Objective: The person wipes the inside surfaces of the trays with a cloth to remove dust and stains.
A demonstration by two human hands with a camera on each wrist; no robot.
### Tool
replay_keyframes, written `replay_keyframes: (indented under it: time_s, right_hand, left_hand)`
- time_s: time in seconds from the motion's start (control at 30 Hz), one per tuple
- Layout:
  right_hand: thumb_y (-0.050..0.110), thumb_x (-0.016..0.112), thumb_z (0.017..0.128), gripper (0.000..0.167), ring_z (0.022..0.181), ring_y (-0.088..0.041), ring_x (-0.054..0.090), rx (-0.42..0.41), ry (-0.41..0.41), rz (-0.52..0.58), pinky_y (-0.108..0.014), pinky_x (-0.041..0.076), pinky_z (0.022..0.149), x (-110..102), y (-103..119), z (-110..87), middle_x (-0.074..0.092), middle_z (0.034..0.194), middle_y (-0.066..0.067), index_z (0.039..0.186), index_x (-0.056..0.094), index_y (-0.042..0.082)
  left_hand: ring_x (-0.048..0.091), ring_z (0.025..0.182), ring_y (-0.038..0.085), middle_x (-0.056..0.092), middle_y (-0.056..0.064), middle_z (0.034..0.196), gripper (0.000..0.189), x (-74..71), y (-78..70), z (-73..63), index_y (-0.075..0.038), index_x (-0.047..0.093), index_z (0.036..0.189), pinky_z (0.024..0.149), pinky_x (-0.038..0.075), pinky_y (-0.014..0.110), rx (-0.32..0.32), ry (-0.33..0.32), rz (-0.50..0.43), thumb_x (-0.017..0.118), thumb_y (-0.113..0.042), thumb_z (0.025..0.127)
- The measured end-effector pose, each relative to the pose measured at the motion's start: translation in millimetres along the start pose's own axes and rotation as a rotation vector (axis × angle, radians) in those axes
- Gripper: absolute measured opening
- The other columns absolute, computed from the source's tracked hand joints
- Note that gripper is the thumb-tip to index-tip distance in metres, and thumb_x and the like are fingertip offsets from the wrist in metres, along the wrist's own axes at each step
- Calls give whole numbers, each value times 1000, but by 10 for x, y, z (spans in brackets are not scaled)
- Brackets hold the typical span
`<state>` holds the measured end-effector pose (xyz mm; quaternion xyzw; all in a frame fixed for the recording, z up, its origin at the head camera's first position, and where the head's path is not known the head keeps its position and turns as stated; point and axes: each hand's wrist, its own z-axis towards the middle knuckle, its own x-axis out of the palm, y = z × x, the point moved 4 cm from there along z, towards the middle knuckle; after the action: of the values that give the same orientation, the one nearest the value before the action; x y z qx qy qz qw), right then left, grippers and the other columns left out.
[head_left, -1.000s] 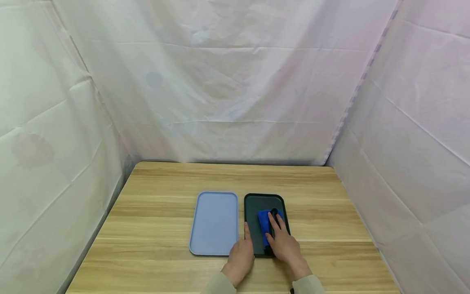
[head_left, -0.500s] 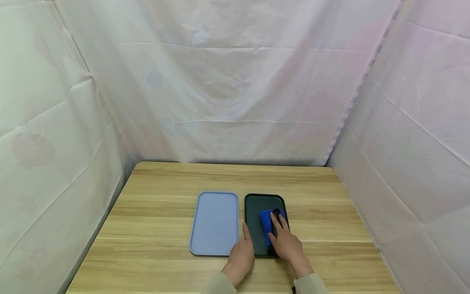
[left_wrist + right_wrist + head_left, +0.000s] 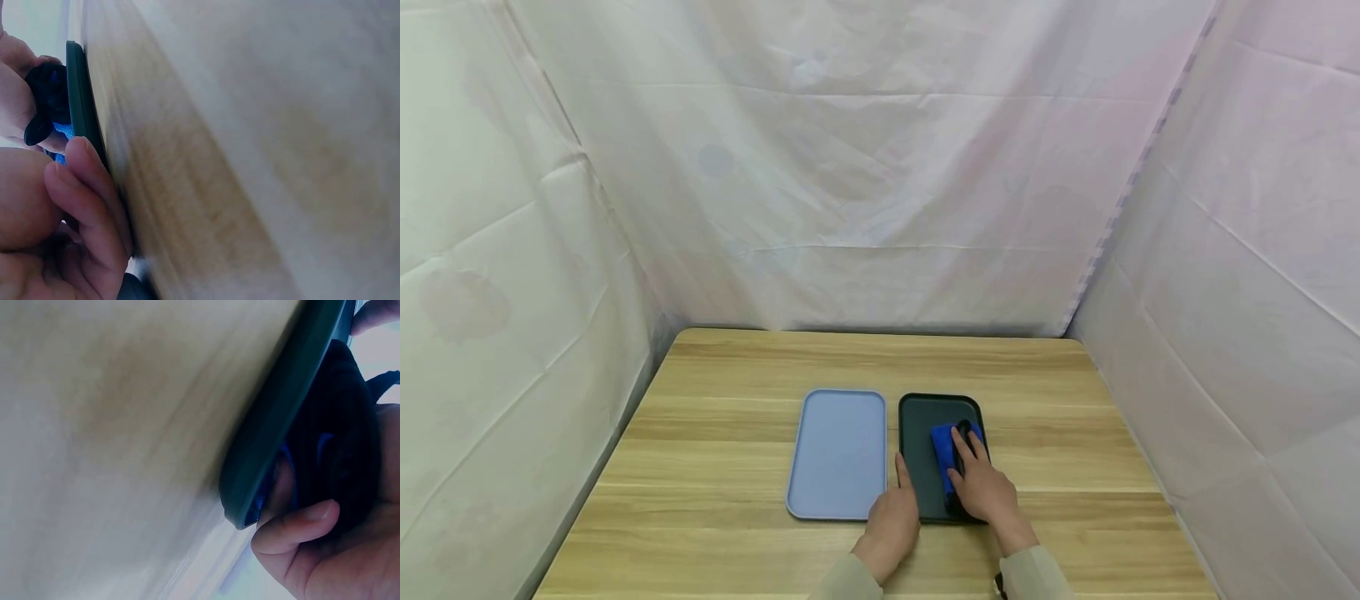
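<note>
A blue cloth pad (image 3: 945, 454) with a long black part (image 3: 958, 458) along its top lies on the right side of a dark green tray (image 3: 925, 421). My right hand (image 3: 987, 492) grips it from above, fingers spread over the black part. In the right wrist view, the thumb (image 3: 300, 531) bends against the black bundle (image 3: 340, 450), close above the tray's rim. My left hand (image 3: 893, 517) holds the tray's near left corner, one finger straight along its left edge. Its other fingers (image 3: 94, 206) curl at the rim in the left wrist view.
A light blue tray (image 3: 840, 454) lies flat just left of the dark one, its right edge near my left hand. Both stand on a wood-grain table (image 3: 715, 467). Pale cloth walls (image 3: 880, 167) enclose the table at the back and both sides.
My right hand has shifted the blue pad slightly right on the dark tray, then a little farther from me. My left hand and both trays stay nearly where they were.
</note>
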<state>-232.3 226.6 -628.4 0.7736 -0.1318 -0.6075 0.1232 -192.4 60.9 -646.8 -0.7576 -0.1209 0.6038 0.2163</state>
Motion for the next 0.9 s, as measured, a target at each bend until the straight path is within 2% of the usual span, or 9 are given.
replay_keyframes:
  time_s: [0.13,0.23,0.53,0.7,0.9]
  right_hand:
    - [33,61,104,72,61,-22,58,-3,7,19,-39,44,53,-13,2,28,24,171,-16,166,26,30]
    - [32,62,103,72,59,-22,57,-12,4,26,-38,42,51,-26,7,46,24,171,-18,166,27,29]
    - [32,62,103,72,63,-24,60,-13,21,11,-39,44,53,-44,0,133,25,171,-19,166,27,27]
    - [32,62,103,72,72,-28,66,-13,28,2,-43,48,58,-57,-2,204,25,170,-19,166,27,26]
    - [32,62,103,72,78,-30,67,-2,48,11,-43,48,58,-99,14,289,24,171,-20,166,27,27]
  left_hand:
    - [51,42,14,55,3,52,105,-1,-4,-3,10,16,161,44,47,30,11,1,12,85,-14,85]
    - [52,42,14,56,4,52,105,-4,-8,-8,11,18,160,45,48,30,23,-3,29,85,-15,84]
    - [50,40,13,54,3,50,96,-13,-10,-11,11,19,160,43,45,29,32,-11,33,79,-10,89]
    - [50,40,13,54,4,50,94,-25,-18,-13,11,20,160,42,45,29,37,-22,54,79,-11,89]
    - [50,40,13,54,4,51,94,-34,-22,-12,10,21,160,43,45,29,32,-20,54,79,-11,89]
